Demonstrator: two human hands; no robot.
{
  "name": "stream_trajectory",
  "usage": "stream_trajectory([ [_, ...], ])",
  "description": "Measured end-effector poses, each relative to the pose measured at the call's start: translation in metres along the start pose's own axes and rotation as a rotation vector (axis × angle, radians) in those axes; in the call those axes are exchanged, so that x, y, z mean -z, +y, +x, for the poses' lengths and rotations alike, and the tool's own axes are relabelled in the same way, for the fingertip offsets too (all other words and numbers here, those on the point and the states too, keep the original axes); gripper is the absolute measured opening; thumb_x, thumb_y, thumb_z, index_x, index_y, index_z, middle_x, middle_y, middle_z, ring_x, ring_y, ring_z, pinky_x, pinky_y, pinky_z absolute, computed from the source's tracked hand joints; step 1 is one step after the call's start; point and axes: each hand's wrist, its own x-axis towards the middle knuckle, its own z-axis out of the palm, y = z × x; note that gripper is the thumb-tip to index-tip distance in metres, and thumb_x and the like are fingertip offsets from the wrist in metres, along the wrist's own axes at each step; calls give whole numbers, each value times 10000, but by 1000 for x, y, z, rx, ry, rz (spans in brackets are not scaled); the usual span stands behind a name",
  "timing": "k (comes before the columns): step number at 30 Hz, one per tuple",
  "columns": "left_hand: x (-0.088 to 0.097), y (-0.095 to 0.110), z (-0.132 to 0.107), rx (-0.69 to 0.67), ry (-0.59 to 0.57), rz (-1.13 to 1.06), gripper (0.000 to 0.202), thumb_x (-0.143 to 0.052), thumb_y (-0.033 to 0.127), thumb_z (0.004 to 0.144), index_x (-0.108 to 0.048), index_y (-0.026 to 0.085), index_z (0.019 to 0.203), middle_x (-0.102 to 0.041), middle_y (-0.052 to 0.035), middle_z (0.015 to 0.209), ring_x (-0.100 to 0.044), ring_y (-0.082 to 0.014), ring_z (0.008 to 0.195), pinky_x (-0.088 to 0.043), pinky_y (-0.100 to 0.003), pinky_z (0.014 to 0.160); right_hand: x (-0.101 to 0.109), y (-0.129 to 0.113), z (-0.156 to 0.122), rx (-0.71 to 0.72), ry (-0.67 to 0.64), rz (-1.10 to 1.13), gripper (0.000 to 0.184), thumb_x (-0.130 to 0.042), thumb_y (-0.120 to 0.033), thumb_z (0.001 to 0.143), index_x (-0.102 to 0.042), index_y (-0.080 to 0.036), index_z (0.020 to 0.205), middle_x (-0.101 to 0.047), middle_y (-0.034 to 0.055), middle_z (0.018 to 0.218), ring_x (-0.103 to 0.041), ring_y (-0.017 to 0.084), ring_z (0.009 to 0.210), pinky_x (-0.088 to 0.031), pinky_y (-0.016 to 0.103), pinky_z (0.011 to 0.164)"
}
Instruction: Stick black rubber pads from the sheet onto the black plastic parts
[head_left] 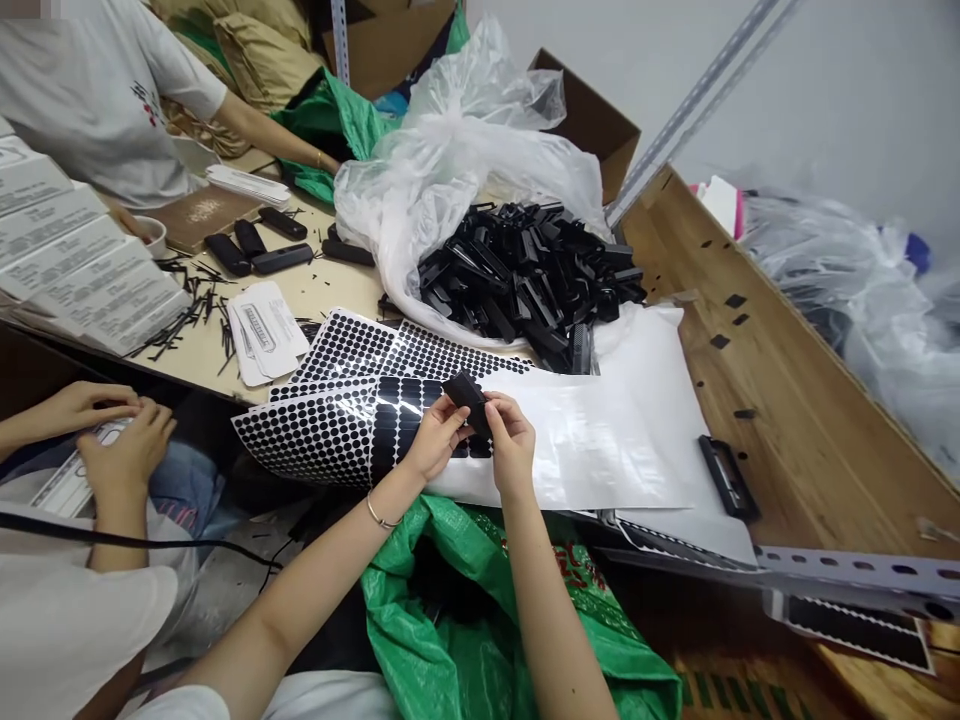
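Observation:
Between my two hands is a small black plastic piece [466, 400], tilted and held over the sheets. My left hand [436, 437] grips its left side with thumb and fingers. At its right end, my right hand [511, 430] pinches it. Beneath my hands lie sheets of round black stickers [322, 425], one curled over at the front edge, and a white backing sheet [600, 440]. Beyond them, a clear plastic bag [397, 270] spills a heap of similar black plastic parts [525, 280]. Below my forearms an open green woven sack [405, 600] shows a dark inside.
A co-worker's hands [124, 440] hold a white box at left; another person's arm [277, 140] reaches behind the bag. Stacked white boxes [82, 250], printed cards [262, 330] and black cases [281, 258] occupy the table's left. A black frame-like part [727, 478] lies at right, near the metal rail [855, 565].

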Motion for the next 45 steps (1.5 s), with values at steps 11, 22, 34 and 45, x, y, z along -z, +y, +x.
stream_trajectory([
  [11, 3, 1, 0, 6, 7, -1, 244, -817, 232, 657, -663, 204, 845, -693, 12, 891, -632, -128, 866, -503, -284, 838, -7, 1, -3, 136, 60, -100, 134, -614, -337, 833, -617, -205, 810, -634, 63, 997, -593, 204, 1001, -458, 391, 940],
  [22, 4, 1, -3, -8, -10, 54, 298, -846, 280, 609, -682, 199, 845, -696, 6, 854, -631, -124, 824, -510, -247, 762, -10, 4, -11, 141, 122, -45, 153, -553, -348, 879, -585, -208, 827, -624, 58, 1009, -581, 198, 1010, -442, 385, 951],
  [34, 2, 2, -2, -1, 1, 51, 276, -843, 270, 611, -677, 194, 819, -704, 1, 854, -643, -127, 823, -524, -274, 812, -12, 6, -11, 153, 142, -37, 106, -576, -299, 861, -586, -203, 819, -610, 57, 998, -580, 196, 1010, -442, 381, 944],
  [45, 4, 2, -1, 21, -10, 43, 330, -868, 316, 571, -692, 195, 823, -704, 1, 848, -642, -123, 799, -534, -257, 773, -20, 6, -17, 201, 264, -70, 149, -621, -294, 827, -574, -201, 721, -664, 65, 952, -621, 204, 962, -481, 399, 916],
])
